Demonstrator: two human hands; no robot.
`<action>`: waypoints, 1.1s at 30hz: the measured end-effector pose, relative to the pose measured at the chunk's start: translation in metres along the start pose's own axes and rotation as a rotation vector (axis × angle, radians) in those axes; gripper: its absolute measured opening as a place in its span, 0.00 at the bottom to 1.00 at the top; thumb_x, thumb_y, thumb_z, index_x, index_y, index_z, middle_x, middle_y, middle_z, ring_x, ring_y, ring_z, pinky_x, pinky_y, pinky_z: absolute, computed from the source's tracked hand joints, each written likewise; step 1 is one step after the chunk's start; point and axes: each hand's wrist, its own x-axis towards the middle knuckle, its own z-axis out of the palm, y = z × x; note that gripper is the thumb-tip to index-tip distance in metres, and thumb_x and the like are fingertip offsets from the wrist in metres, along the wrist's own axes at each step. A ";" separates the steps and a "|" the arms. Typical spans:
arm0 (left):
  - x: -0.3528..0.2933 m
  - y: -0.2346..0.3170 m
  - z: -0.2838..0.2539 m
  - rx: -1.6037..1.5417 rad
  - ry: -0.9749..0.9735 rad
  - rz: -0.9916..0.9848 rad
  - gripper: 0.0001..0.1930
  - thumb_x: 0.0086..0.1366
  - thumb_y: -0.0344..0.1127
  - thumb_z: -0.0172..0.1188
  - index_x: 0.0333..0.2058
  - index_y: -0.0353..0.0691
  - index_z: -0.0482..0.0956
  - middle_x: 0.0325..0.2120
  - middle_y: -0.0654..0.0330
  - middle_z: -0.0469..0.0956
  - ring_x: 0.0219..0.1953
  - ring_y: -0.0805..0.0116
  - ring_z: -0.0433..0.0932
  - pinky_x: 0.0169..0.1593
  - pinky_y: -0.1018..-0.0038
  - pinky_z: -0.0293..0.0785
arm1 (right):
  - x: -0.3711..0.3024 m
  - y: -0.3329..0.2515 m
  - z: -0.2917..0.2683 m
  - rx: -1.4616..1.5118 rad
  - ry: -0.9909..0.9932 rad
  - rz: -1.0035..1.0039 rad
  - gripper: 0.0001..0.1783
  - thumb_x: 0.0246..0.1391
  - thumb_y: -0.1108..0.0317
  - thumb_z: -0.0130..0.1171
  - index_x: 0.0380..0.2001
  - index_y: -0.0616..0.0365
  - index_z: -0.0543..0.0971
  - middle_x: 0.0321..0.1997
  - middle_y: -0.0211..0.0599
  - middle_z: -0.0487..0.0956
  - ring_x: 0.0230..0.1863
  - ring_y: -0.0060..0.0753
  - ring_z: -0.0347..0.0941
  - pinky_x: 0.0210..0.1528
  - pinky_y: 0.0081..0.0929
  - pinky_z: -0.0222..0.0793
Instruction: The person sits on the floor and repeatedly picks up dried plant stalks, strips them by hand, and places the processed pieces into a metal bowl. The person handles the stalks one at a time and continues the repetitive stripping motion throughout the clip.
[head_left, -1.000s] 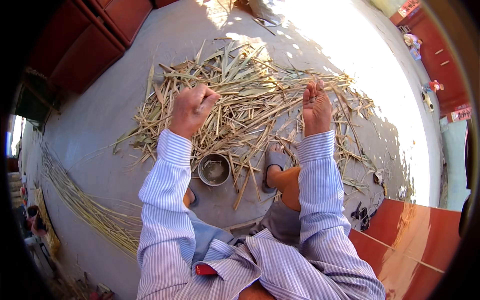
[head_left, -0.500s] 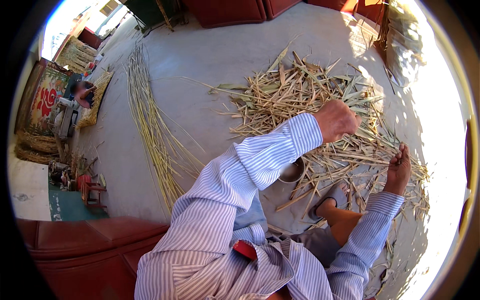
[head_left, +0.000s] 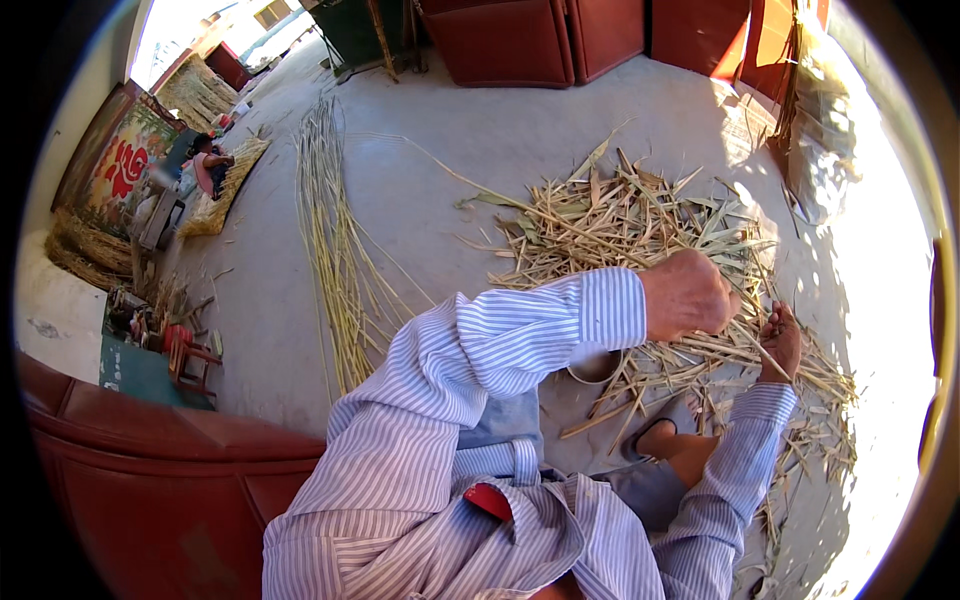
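My left hand (head_left: 690, 297) is a closed fist, its back upward, above the near part of a heap of dry reed scraps and leaves (head_left: 590, 225). Its fingers are mostly hidden, so what it grips cannot be made out. Just to its right, my right hand (head_left: 784, 342) has its fingers pinched together, with a thin pale reed strip (head_left: 767, 357) slanting across them. A small gap separates the hands. Beneath my left forearm stands a metal bowl (head_left: 598, 369), partly covered by the sleeve. Long green-yellow stalks (head_left: 342, 250) lie loosely bundled on the floor to the left.
My sandalled foot (head_left: 660, 437) rests beside the heap. A red padded seat (head_left: 170, 490) is at lower left, with more red seats (head_left: 500, 40) at the far side. Farther left, another person (head_left: 211, 168) sits by a woven mat (head_left: 228, 190); a small stool (head_left: 193, 362) stands nearer.
The view has shifted, so the floor appears lower and farther right. My right hand has come closer to the left fist, and its fingers have curled in. My left hand stays closed.
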 end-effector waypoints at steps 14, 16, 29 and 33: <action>-0.487 -0.053 -0.001 0.047 -1.029 -1.253 0.12 0.47 0.34 0.65 0.33 0.41 0.79 0.36 0.51 0.79 0.44 0.53 0.78 0.45 0.58 0.74 | -0.013 0.003 0.009 -0.155 0.043 0.013 0.12 0.59 0.68 0.57 0.45 0.58 0.77 0.38 0.28 0.80 0.31 0.12 0.72 0.27 0.09 0.69; -0.481 -0.026 -0.013 -0.057 -0.955 -1.338 0.14 0.48 0.39 0.67 0.33 0.42 0.79 0.37 0.52 0.79 0.45 0.53 0.77 0.47 0.57 0.73 | -0.008 0.008 0.008 -0.193 0.053 0.031 0.13 0.59 0.68 0.57 0.46 0.58 0.76 0.40 0.29 0.80 0.32 0.14 0.72 0.28 0.10 0.69; -0.169 -0.044 0.115 -0.353 -0.022 -0.836 0.12 0.57 0.37 0.64 0.39 0.42 0.77 0.28 0.54 0.81 0.30 0.57 0.80 0.33 0.66 0.74 | 0.049 0.148 -0.075 -1.127 0.197 0.138 0.11 0.46 0.68 0.55 0.26 0.65 0.81 0.23 0.35 0.81 0.22 0.25 0.76 0.26 0.24 0.70; -0.135 -0.022 0.257 -0.667 -0.427 -0.809 0.15 0.56 0.45 0.64 0.35 0.41 0.73 0.30 0.53 0.78 0.35 0.47 0.77 0.38 0.56 0.72 | 0.047 0.235 -0.083 -1.299 0.071 0.150 0.13 0.47 0.65 0.59 0.31 0.64 0.82 0.23 0.36 0.81 0.23 0.24 0.77 0.26 0.23 0.71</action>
